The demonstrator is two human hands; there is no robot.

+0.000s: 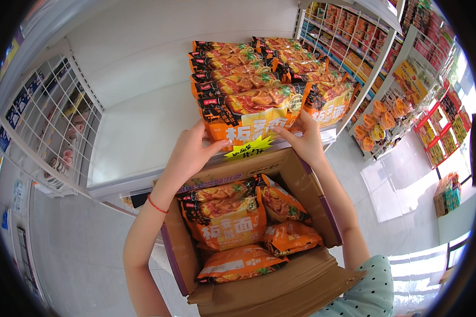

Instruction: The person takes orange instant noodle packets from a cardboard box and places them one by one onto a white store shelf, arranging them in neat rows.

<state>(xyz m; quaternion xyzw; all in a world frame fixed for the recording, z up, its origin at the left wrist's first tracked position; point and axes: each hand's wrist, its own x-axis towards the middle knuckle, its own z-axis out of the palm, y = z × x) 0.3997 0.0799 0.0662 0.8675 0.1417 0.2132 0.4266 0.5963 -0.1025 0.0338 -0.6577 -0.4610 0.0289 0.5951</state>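
Both my hands grip the front noodle bag (258, 115) of a row on the white shelf. My left hand (192, 148) holds its lower left side, the thumb across the front. At its lower right is my right hand (303, 136), thumb on the front and fingers along the side. Several orange and black noodle bags (238, 71) stand behind it, and a second row (327, 103) stands to the right. Below my hands sits an opened cardboard box (305, 182) with several more noodle bags (226, 222) inside, some upright and some lying flat.
A yellow starburst price tag (249, 148) hangs at the shelf's front edge. White wire grid panels (59, 119) bound the shelf on both sides. The box's torn front flap (269, 287) extends towards me. Stocked racks (384, 115) stand to the right above a grey tiled floor (380, 190).
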